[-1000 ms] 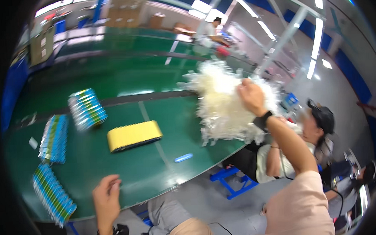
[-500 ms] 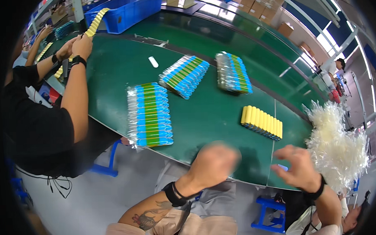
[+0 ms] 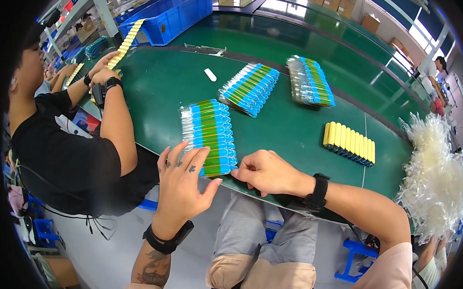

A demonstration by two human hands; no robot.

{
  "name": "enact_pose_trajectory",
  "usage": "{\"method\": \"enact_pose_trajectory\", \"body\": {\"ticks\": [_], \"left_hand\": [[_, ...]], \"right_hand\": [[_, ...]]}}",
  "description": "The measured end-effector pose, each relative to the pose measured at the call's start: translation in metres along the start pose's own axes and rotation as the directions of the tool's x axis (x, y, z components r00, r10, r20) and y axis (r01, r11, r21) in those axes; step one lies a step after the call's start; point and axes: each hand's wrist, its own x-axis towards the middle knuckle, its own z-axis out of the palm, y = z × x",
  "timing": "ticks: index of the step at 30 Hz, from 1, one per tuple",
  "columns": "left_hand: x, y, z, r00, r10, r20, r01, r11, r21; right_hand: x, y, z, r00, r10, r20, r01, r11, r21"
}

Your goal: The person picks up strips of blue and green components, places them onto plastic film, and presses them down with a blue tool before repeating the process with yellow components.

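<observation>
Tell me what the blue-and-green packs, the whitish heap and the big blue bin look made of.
Blue-and-green packs: outside, glossy plastic film, it seems; clear, crinkled ends catch the light.
Whitish heap: probably thin plastic film, shiny and partly see-through, in crumpled strips.
Big blue bin: likely rigid moulded plastic, smooth with a slight sheen, evenly coloured.

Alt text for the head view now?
A spread left hand and curled right hand are at the near end of a blue-and-green wrapped bundle on a green table. Two similar bundles lie beyond; to the right, a yellow-topped block and a heap of clear plastic. A co-worker in black sits left.
</observation>
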Motion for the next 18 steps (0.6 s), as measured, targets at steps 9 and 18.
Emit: {"method": "enact_pose_trajectory", "body": {"ticks": [9, 18], "left_hand": [[0.003, -0.003, 0.008, 1.0, -0.007, 0.01, 0.007, 0.998, -0.054], [0.012, -0.011, 0.008, 0.998, -0.045, -0.036, 0.044, 0.998, -0.033]], "right_hand": [[0.004, -0.008, 0.001, 0.996, 0.076, -0.039, -0.077, 0.997, -0.031], [0.014, -0.014, -0.006, 0.994, 0.112, 0.002, -0.111, 0.987, -0.118]]}}
